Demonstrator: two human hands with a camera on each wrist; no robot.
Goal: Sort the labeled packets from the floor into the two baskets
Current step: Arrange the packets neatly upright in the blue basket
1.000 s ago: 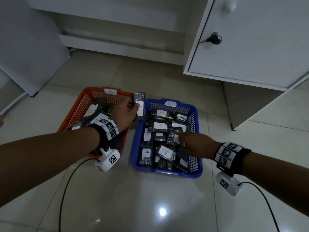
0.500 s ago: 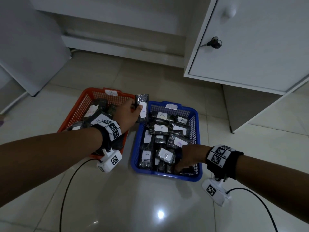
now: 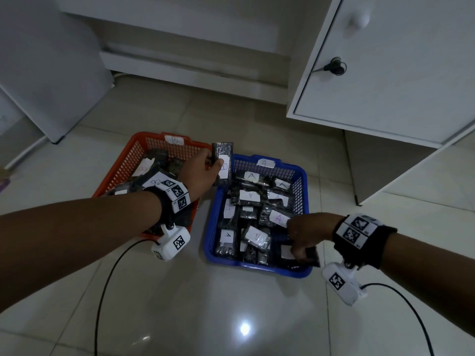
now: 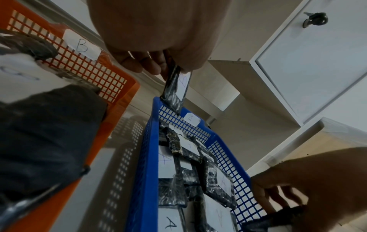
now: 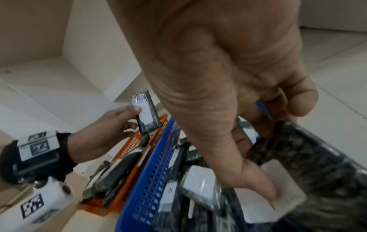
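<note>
Packet, dark crinkled plastic with a white paper label marked "B" [image 3: 223, 160]: held upright in the left hand [image 3: 199, 173], thumb and fingers pinching it above the gap between the orange basket [image 3: 123, 165] on the left, tagged B, and the blue basket [image 3: 213, 227] on the right, tagged A. Second dark packet with a white label [image 3: 303, 254], its letter unreadable: gripped by the curled fingers of the right hand [image 3: 307, 231] at the blue basket's near right corner. Blue basket contents: many like packets labelled A, lying flat and overlapping.
</note>
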